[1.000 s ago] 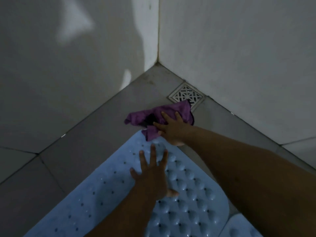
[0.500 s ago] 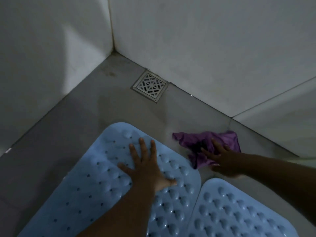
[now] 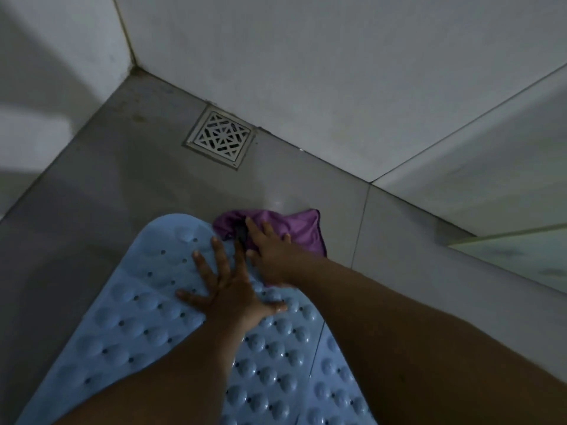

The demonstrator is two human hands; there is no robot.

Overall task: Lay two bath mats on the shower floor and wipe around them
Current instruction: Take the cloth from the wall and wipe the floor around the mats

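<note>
Both mats [image 3: 147, 326] already lie flat below the drain [image 3: 220, 137], the left hand [image 3: 233, 292] spread open pressing one, while the right hand [image 3: 270, 256], fingers straight, pushes the cloth [image 3: 294, 228] just beside it, so wiping seems unfinished.

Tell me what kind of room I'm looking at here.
Most likely a tiled shower stall or bathroom corner: a square metal floor drain sits by the wall, two blue studded bath mats lie on the grey tile floor, and pale wall tiles meet in the corner.
</note>
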